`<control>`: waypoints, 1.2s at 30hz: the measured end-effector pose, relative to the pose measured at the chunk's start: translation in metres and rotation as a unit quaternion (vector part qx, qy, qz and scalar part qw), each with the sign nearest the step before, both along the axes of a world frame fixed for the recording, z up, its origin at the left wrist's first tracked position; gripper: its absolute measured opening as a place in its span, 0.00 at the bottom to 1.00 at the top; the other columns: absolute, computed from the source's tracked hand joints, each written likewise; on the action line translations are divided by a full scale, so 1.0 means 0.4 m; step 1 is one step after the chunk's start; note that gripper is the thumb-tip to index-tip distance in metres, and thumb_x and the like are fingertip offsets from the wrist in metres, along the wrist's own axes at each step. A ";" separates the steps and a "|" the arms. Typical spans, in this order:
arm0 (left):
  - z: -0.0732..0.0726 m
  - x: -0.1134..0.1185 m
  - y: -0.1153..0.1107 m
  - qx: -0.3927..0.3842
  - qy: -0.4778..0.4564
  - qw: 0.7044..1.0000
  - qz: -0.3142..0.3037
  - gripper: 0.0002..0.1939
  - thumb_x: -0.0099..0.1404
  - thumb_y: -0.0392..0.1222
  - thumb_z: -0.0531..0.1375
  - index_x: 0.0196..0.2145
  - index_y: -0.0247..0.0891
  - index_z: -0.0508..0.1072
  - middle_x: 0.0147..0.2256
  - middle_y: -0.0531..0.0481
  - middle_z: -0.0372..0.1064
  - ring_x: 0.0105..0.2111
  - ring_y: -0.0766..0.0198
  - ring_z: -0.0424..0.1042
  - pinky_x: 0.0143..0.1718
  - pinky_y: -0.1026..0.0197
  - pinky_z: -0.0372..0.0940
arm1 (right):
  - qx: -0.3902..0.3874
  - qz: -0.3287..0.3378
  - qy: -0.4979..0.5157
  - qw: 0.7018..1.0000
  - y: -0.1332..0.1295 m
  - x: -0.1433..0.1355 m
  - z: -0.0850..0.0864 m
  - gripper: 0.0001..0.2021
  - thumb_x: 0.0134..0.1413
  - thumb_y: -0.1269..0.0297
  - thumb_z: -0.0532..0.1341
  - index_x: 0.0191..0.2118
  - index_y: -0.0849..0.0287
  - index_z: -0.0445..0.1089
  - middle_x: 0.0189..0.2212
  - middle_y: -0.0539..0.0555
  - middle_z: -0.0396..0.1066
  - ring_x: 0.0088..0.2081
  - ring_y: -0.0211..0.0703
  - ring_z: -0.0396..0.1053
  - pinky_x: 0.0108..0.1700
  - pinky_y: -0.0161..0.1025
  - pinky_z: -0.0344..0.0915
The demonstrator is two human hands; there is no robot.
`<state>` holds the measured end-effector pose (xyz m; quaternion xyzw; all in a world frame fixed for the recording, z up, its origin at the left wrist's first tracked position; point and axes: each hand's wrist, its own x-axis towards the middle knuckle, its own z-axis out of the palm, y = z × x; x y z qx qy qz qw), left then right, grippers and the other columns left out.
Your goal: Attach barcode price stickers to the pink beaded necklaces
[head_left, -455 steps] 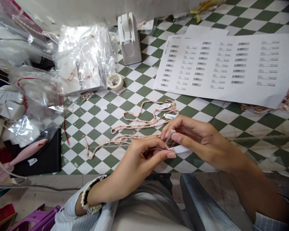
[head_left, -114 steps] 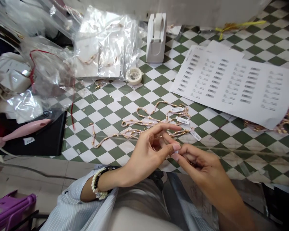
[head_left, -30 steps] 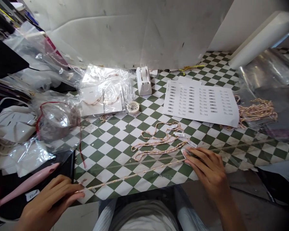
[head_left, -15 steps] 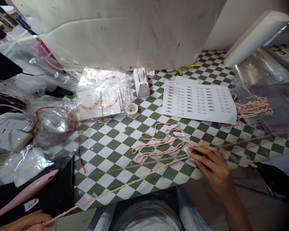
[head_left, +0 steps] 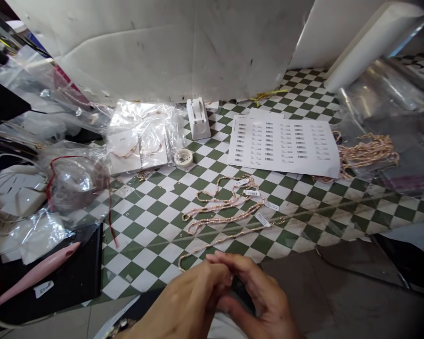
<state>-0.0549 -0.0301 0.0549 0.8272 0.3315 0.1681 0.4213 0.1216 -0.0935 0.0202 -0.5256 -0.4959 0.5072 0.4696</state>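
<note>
My left hand (head_left: 192,294) is at the table's front edge, its fingers curled and pressed against my right hand (head_left: 259,294). Whether anything is between them is hidden. Just beyond the hands, a beaded strand (head_left: 229,237) with a white tag (head_left: 262,219) lies on the checkered cloth, one end bent toward my left hand. Farther back, more pink and gold beaded strands (head_left: 226,219) lie looped, with small white barcode tags (head_left: 252,193) at their right ends.
Behind are a label sheet (head_left: 284,146), a white tape dispenser (head_left: 198,120), a tape roll (head_left: 183,158) and bagged jewellery cards (head_left: 123,153). A bundle of strands (head_left: 371,150) lies right. At left are a pink-handled tool (head_left: 38,275) and plastic bags (head_left: 79,183).
Both hands have come together at the front edge, the left from the lower left, the right from the tags. The stretched strand now lies slack on the cloth. The view has shifted slightly.
</note>
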 end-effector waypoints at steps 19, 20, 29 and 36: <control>-0.092 0.235 0.059 -0.195 -0.148 0.955 0.167 0.05 0.71 0.36 0.62 0.38 0.38 0.79 0.36 0.53 0.80 0.36 0.69 0.78 0.40 0.72 0.70 | 0.110 -0.300 -0.129 0.939 0.029 0.099 -0.102 0.08 0.62 0.76 0.64 0.41 0.55 0.76 0.34 0.48 0.76 0.30 0.31 0.73 0.32 0.26 0.72; -0.092 0.239 0.060 -0.190 -0.152 0.955 0.169 0.04 0.70 0.35 0.63 0.38 0.38 0.79 0.36 0.53 0.80 0.36 0.69 0.78 0.41 0.72 0.70 | 0.110 -0.298 -0.129 0.939 0.029 0.102 -0.102 0.08 0.62 0.76 0.63 0.42 0.55 0.76 0.33 0.48 0.76 0.28 0.31 0.72 0.31 0.26 0.71; -0.089 0.247 0.067 -0.178 -0.123 0.964 0.158 0.03 0.68 0.35 0.64 0.35 0.37 0.76 0.33 0.54 0.76 0.34 0.71 0.73 0.40 0.72 0.65 | 0.153 -0.269 -0.189 0.932 0.028 0.120 -0.109 0.12 0.58 0.80 0.65 0.43 0.56 0.77 0.36 0.50 0.79 0.35 0.36 0.78 0.41 0.32 0.76; -0.082 0.277 0.049 -0.311 -0.133 0.920 0.200 0.04 0.67 0.34 0.62 0.32 0.36 0.73 0.30 0.55 0.69 0.31 0.71 0.64 0.35 0.70 0.60 | 0.243 -0.226 -0.296 0.896 0.018 0.155 -0.101 0.17 0.55 0.84 0.66 0.47 0.60 0.75 0.38 0.53 0.80 0.38 0.36 0.78 0.45 0.32 0.76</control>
